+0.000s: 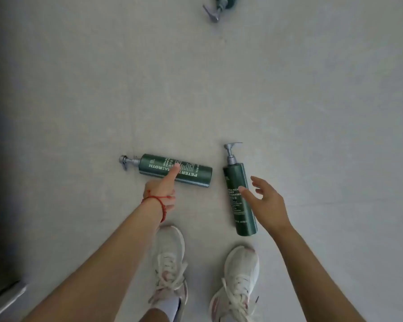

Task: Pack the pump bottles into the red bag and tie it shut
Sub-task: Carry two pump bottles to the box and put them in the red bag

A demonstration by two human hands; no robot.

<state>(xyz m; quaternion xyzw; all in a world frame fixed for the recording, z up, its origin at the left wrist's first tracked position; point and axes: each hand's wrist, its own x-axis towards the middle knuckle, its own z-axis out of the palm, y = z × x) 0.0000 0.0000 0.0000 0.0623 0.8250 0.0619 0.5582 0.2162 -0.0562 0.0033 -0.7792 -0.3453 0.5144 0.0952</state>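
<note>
Fingers of the right hand (266, 201) are spread and slightly curled, holding nothing; the thumb tip overlaps the label of the nearer bottle (240, 198) in this view, though contact cannot be confirmed. On the left hand (163, 190) one digit is extended, its tip over the label of the second bottle (176, 169); the other fingers are curled beneath and mostly hidden, so whether they press together cannot be told. A red cord bracelet (159, 202) circles the left wrist.

Positions taken from the nearer bottle: it lies flat on the pale floor (312, 101), long axis running away from the person, pump head at the far end, base just ahead of the right shoe (239, 282). The second bottle lies to its left, long axis crosswise, pump pointing left, base close to the nearer bottle's neck yet apart from it. A third bottle (219, 6) lies well beyond, cut by the frame's top edge.

Each hand is nearer its own bottle; the right hand would probably close across the body, at right angles to the axis. No red bag is visible; packing appears not yet begun.
</note>
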